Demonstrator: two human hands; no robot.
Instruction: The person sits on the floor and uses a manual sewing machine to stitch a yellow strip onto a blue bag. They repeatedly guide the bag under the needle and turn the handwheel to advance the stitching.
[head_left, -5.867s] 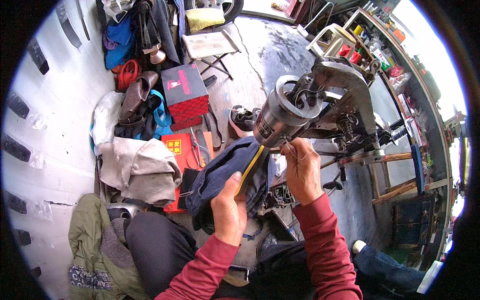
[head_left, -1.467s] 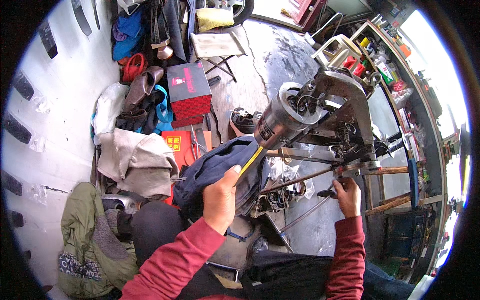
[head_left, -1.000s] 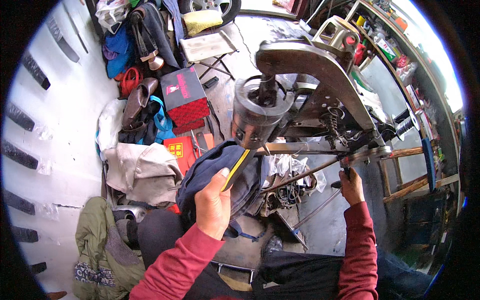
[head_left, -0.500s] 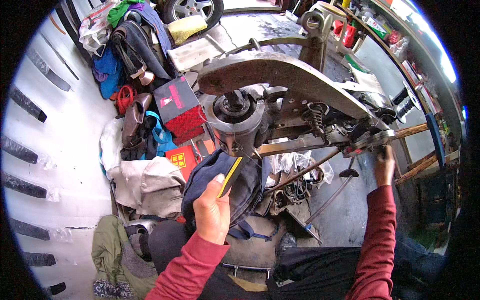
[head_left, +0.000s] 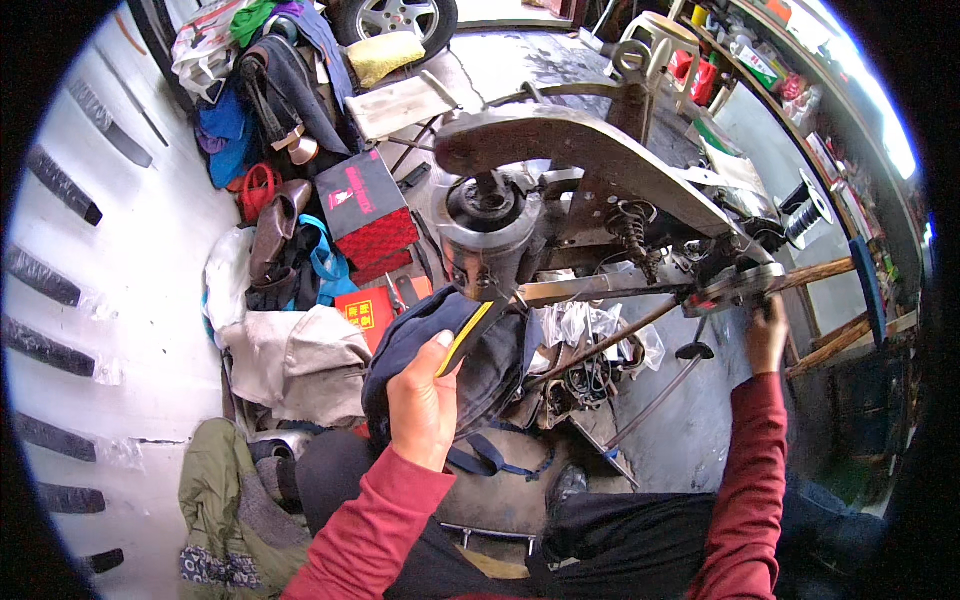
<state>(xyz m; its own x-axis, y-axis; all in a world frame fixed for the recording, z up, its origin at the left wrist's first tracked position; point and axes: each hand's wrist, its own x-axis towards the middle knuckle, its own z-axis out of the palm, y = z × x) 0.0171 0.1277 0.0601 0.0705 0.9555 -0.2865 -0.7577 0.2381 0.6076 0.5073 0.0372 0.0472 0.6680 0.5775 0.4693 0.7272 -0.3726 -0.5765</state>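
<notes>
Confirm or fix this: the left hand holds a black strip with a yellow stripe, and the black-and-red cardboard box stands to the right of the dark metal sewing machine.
The side is wrong: in the head view, the black-and-red cardboard box stands left of the dark metal sewing machine. The left hand does hold the yellow-striped black strip.

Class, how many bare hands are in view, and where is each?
2: the left hand pinches a yellow-edged strip at the sewing machine; the right hand is at the machine's round metal part. More hands could be hidden.
</notes>
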